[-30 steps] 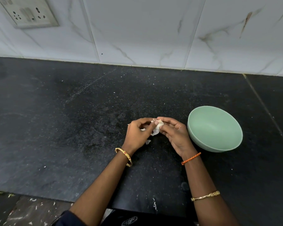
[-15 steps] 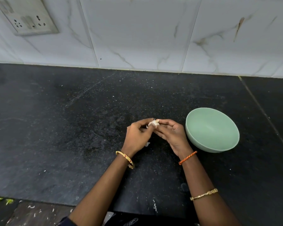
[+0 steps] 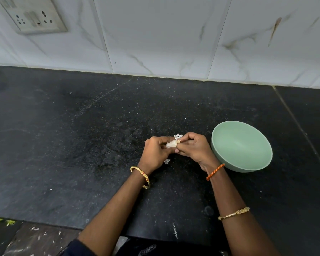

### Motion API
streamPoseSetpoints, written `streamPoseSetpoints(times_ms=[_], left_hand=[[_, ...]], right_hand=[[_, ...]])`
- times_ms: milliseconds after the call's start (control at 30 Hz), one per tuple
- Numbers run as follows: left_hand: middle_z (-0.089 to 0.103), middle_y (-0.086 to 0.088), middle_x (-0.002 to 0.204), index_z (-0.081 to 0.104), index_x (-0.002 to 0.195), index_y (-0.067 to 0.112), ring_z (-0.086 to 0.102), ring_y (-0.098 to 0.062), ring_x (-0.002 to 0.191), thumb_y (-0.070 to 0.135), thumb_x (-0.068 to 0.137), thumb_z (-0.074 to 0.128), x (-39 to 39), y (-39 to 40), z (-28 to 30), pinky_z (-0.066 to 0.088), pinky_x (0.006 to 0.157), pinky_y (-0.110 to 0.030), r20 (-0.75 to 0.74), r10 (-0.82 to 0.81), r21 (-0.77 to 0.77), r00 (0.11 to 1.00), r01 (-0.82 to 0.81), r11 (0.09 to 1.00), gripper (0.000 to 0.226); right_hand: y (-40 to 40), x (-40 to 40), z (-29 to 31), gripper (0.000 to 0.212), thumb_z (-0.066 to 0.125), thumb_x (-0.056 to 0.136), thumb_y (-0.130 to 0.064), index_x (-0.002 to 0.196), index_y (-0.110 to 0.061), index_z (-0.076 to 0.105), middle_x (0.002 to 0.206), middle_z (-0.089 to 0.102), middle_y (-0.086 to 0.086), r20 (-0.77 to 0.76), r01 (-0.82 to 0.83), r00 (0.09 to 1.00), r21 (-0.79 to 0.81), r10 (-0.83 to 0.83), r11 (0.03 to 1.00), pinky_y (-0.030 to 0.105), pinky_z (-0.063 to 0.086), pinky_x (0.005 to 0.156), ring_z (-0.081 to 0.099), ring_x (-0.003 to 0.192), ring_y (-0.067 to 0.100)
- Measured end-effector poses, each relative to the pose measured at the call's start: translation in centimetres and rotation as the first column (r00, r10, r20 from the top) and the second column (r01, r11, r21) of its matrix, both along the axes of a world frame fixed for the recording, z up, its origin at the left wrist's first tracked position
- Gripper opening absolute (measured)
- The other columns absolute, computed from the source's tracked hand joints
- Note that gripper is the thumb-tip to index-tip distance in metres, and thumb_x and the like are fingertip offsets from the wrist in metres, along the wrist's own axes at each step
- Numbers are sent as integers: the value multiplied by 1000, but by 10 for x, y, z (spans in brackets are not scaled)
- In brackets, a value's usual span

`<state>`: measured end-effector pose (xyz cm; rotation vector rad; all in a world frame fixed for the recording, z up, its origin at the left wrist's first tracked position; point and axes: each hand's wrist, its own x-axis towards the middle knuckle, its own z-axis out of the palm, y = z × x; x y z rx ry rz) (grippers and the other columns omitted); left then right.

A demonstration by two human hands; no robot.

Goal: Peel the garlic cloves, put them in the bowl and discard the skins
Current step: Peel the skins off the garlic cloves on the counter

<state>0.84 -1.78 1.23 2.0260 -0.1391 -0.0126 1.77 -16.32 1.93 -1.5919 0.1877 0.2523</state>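
A whitish garlic clove (image 3: 171,144) sits between my two hands, just above the black counter (image 3: 81,145). My left hand (image 3: 155,154) grips the clove with curled fingers. My right hand (image 3: 194,147) pinches a strip of papery skin (image 3: 178,136) that sticks up from the clove's top. A loose scrap of skin (image 3: 167,161) lies on the counter under my left hand. The pale green bowl (image 3: 227,163) stands right of my right hand, and nothing shows inside it.
A white marble-tiled wall (image 3: 174,43) backs the counter, with a socket plate (image 3: 33,17) at the upper left. The counter's front edge runs along the bottom left, above a floor littered with skin flakes (image 3: 35,237). A seam (image 3: 299,126) crosses the counter right of the bowl.
My hands have turned the clove between them, and my right fingers have pulled a strip of skin upward. The bowl has not moved.
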Motion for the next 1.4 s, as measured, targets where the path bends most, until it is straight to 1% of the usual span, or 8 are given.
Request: streamPoseSetpoints(times_ms=[167, 367, 433, 533, 700, 833, 1167, 1400], left_hand=[[72, 0, 102, 69, 113, 10, 68, -7, 85, 3, 80, 73, -1, -2, 0, 53, 79, -15, 25, -11, 20, 1000, 11, 1000, 35], [67, 6, 104, 67, 117, 8, 59, 5, 81, -1, 80, 71, 6, 7, 2, 46, 74, -3, -30, -1, 43, 1000, 3, 999, 38], [70, 2, 103, 68, 114, 9, 59, 6, 78, 1, 80, 72, 6, 7, 4, 48, 72, -7, -42, -21, 23, 999, 22, 999, 35], [66, 15, 74, 71, 107, 11, 53, 13, 55, 5, 78, 75, 3, 2, 5, 40, 56, -5, -50, -51, -51, 997, 48, 998, 30], [71, 4, 83, 73, 103, 13, 55, 8, 56, 13, 76, 78, 3, -4, -4, 43, 55, -9, -55, 51, -112, 997, -57, 992, 27], [73, -2, 84, 72, 106, 17, 56, -3, 54, 14, 79, 76, 2, -11, -12, 54, 56, -29, -47, 92, -115, 995, -97, 989, 27], [73, -1, 99, 69, 114, 12, 57, 15, 60, 8, 82, 72, 5, -15, -22, 44, 57, -5, 38, 81, -129, 996, -76, 989, 32], [71, -1, 110, 68, 116, 10, 65, -3, 99, 9, 80, 74, 3, -14, -32, 51, 87, -20, 65, 105, -165, 992, -93, 982, 36]], right_hand=[[2, 7, 1, 17, 66, 76, 12, 78, -3, 57, 63, 66, 9, 69, -50, 996, -110, 58, 993, 25, 59, 62, 66, 60, 11], [-1, 4, -9, 20, 68, 86, -5, 101, -17, 69, 96, 70, 6, 116, -155, 978, -173, 176, 973, 26, 59, 74, 70, 87, 15], [2, 3, -15, 18, 68, 86, -7, 103, -14, 71, 102, 66, 2, 242, -76, 958, -298, 153, 951, 22, 57, 74, 68, 87, 11], [6, 3, -19, 9, 70, 86, -11, 95, -11, 73, 97, 63, -2, 401, 80, 912, -372, 83, 925, 11, 50, 72, 62, 85, 2], [11, 3, -21, 6, 68, 87, -8, 89, -7, 73, 89, 70, 1, 374, 129, 927, -305, -5, 944, 11, 49, 61, 65, 78, 0], [15, 3, -24, 6, 65, 87, -3, 84, -4, 71, 82, 69, 4, 347, 202, 931, -229, -114, 952, 11, 47, 56, 64, 69, 0], [18, 6, -23, 22, 62, 89, 1, 71, -13, 62, 75, 66, 6, 214, 234, 952, -59, -217, 970, 19, 48, 56, 62, 66, 10], [19, 5, -20, 27, 60, 90, 0, 68, -15, 57, 69, 60, 0, 174, 222, 962, -49, -211, 974, 17, 47, 56, 58, 62, 4]])
